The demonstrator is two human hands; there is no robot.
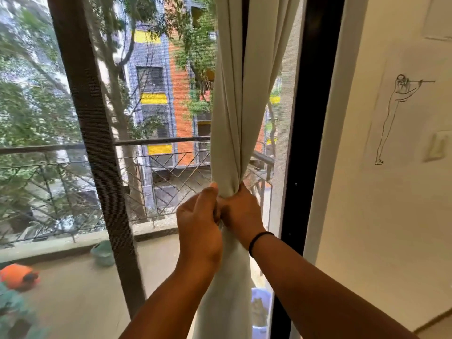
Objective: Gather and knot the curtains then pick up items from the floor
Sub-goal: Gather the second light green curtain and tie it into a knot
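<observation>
A cream curtain (241, 99) hangs in front of the window, drawn together into one tight bunch at mid height. My left hand (199, 221) grips the bunch from the left with its fingers curled round the cloth. My right hand (241, 211), with a black band on its wrist, grips the same bunch from the right, touching the left hand. Below the hands the curtain falls loose toward the floor. No floor items show indoors.
A dark window frame post (97, 152) stands to the left and a black door frame (310, 133) to the right. The cream wall (381, 216) with a line drawing is at the far right. Outside, the balcony holds a green pot (104, 253) and an orange object (18, 276).
</observation>
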